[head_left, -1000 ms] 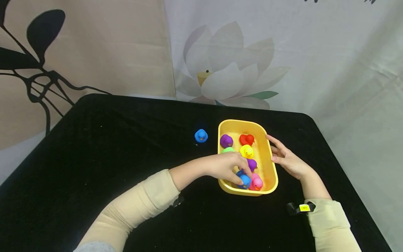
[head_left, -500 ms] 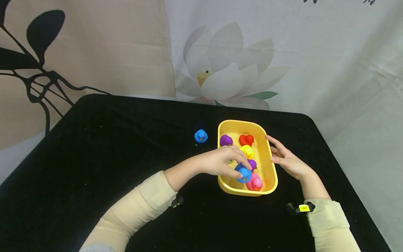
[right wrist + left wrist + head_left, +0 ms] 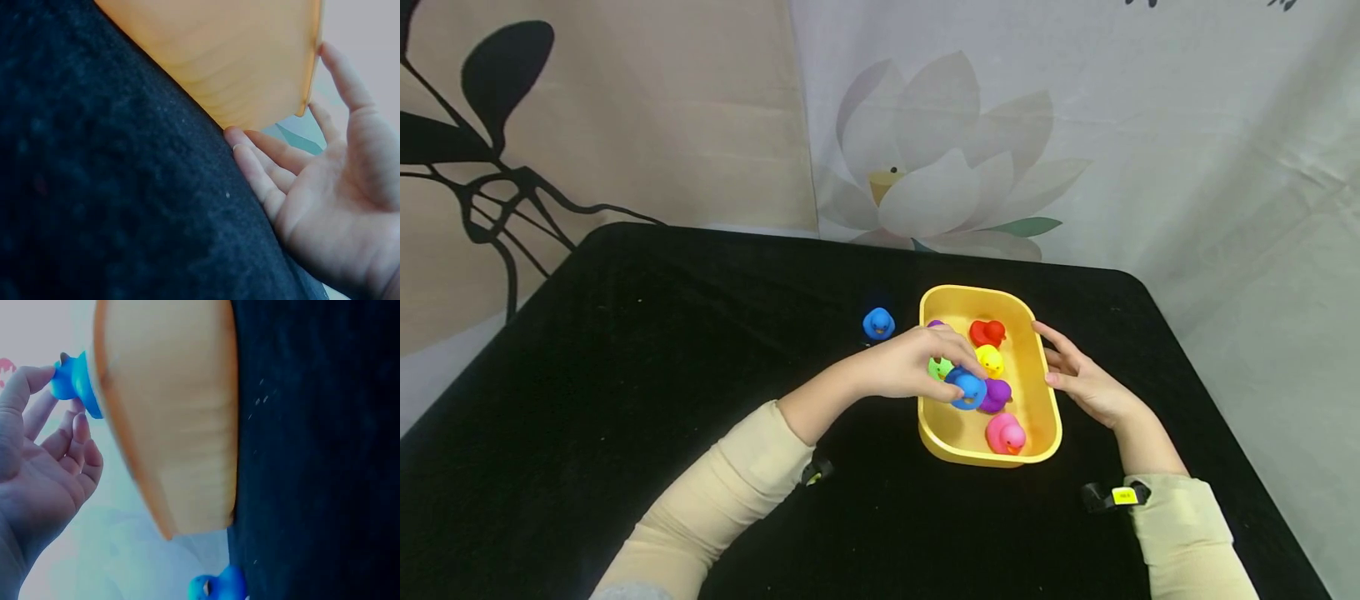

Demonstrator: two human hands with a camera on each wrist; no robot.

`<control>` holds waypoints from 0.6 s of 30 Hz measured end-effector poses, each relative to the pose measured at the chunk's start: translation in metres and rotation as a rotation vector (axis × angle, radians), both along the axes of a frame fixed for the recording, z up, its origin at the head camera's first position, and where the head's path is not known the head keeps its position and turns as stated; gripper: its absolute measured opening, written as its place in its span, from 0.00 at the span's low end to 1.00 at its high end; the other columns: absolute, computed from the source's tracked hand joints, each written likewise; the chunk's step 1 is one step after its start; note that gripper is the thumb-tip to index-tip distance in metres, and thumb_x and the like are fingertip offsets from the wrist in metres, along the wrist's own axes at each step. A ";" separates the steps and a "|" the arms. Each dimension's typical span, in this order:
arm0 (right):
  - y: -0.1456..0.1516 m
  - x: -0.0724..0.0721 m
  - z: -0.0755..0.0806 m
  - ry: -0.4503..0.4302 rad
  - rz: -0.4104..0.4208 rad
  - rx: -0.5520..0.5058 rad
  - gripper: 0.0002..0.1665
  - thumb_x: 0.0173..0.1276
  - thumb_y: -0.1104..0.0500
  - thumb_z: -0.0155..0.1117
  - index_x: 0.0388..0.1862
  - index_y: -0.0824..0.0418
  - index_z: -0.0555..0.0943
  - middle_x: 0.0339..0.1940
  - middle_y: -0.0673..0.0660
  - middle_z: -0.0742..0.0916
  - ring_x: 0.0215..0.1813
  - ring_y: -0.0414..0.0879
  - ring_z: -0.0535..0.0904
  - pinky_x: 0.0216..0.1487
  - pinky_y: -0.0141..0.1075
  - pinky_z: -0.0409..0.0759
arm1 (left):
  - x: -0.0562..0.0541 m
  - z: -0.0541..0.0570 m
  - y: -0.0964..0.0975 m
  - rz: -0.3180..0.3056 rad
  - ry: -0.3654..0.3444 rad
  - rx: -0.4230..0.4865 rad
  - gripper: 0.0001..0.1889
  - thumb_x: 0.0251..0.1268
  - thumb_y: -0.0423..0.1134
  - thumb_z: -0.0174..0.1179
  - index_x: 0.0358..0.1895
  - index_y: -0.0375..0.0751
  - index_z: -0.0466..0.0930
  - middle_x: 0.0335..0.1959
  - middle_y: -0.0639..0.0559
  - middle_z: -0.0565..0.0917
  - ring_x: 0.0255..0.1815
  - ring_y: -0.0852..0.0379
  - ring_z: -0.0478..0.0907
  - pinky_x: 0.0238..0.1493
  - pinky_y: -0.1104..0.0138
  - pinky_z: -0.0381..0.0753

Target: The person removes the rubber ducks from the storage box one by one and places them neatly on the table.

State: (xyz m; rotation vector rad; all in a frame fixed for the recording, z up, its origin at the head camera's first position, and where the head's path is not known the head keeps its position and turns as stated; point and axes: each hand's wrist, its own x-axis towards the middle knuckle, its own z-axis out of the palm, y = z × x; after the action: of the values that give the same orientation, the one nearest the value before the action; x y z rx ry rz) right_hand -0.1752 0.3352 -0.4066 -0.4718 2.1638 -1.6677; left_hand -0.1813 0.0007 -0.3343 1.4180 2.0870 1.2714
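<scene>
My left hand (image 3: 913, 365) pinches a blue rubber duck (image 3: 967, 390) between thumb and fingers over the yellow tub (image 3: 1036, 421). In the left wrist view that blue duck (image 3: 72, 378) shows at the height of the tub's rim. Inside the tub lie a red duck (image 3: 987, 333), a yellow duck (image 3: 990, 362), a purple duck (image 3: 996, 396) and a pink duck (image 3: 1005, 434). A green duck (image 3: 938, 368) and another purple one are partly hidden by my left hand. My right hand (image 3: 1093, 383) rests its extended fingers against the tub's right side.
Outside the tub, a second blue duck (image 3: 878, 323) sits on the black tablecloth (image 3: 760, 292), left of the tub's far half. A fabric backdrop (image 3: 700, 117) with a printed flower hangs behind the table's far edge.
My left hand has lifted the blue duck from beside the pink one and carried it up and to the left, away from the tub's near end. My right hand stays put.
</scene>
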 end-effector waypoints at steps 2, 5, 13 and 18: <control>0.000 0.000 0.000 0.000 -0.003 0.001 0.43 0.73 0.58 0.53 0.78 0.47 0.43 0.72 0.69 0.61 0.62 0.49 0.72 0.62 0.52 0.64 | -0.003 0.002 -0.004 0.007 -0.004 0.016 0.17 0.59 0.38 0.66 0.53 0.42 0.83 0.50 0.57 0.80 0.54 0.60 0.69 0.54 0.61 0.75; 0.000 0.001 0.001 0.000 -0.002 0.000 0.43 0.73 0.58 0.53 0.78 0.47 0.43 0.72 0.69 0.61 0.62 0.49 0.72 0.62 0.50 0.65 | -0.007 0.005 -0.011 0.013 -0.028 0.040 0.16 0.59 0.36 0.66 0.52 0.40 0.83 0.50 0.55 0.80 0.53 0.59 0.70 0.51 0.63 0.77; -0.001 0.002 0.002 0.000 -0.002 0.001 0.43 0.73 0.57 0.54 0.78 0.47 0.43 0.72 0.69 0.62 0.62 0.49 0.72 0.63 0.56 0.61 | -0.022 0.014 -0.033 0.035 -0.016 0.060 0.17 0.57 0.37 0.64 0.51 0.40 0.83 0.50 0.55 0.80 0.51 0.56 0.70 0.47 0.54 0.77; -0.002 0.002 0.002 -0.002 -0.008 -0.004 0.43 0.73 0.57 0.54 0.78 0.48 0.43 0.72 0.69 0.62 0.62 0.50 0.72 0.63 0.58 0.59 | -0.031 0.017 -0.048 0.042 -0.045 0.102 0.18 0.58 0.37 0.63 0.52 0.37 0.83 0.50 0.53 0.80 0.51 0.51 0.68 0.45 0.54 0.79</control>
State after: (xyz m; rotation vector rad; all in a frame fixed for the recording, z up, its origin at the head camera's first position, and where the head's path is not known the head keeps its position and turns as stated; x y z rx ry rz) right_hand -0.1731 0.3336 -0.4043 -0.4631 2.1645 -1.6757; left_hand -0.2120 -0.0475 -0.3175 1.3805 2.0592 1.4320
